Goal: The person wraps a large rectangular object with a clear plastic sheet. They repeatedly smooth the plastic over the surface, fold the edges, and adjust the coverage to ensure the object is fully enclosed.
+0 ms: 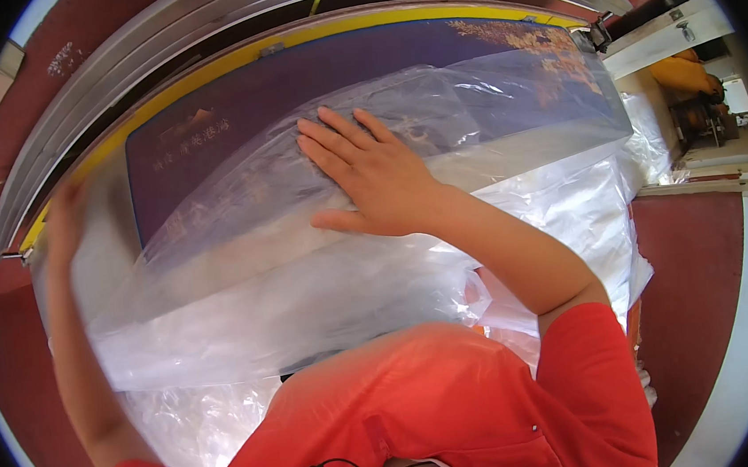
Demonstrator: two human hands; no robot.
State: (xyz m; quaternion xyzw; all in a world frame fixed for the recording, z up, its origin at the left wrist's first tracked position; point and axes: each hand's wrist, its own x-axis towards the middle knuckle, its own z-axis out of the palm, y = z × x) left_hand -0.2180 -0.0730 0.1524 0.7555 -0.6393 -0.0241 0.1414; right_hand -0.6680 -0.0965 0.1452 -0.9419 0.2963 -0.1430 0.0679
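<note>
Purple box [290,90], flat and wide, lies across the upper middle of the view, from 10 o'clock to 2 o'clock. Pale lettering near its left end, an orange-gold pattern at its right end; not copied. A clear plastic bag [244,271] covers most of the box, leaving the far long edge and upper left corner bare.

Right hand [369,176] rests palm-down on the plastic at centre, fingers spread a little and pointing toward 11 o'clock, thumb stretched out toward 9 o'clock. Flat press, not a pinch.

Left hand [66,225] at 9 o'clock, raised beside the left end of the box, seen through or behind the film and blurred. Cannot tell whether its fingers are clamped on the bag edge or apart.

More crumpled clear plastic [567,208] piled under and to the right of the box, 3 to 5 o'clock, and at 7 o'clock.

Behind the box, a yellow strip [225,61] and grey metal rails [195,18] curve from 9 to 1 o'clock. Dark red floor [689,277] at 4 o'clock. Orange-red shirt [425,407] fills 6 o'clock.
</note>
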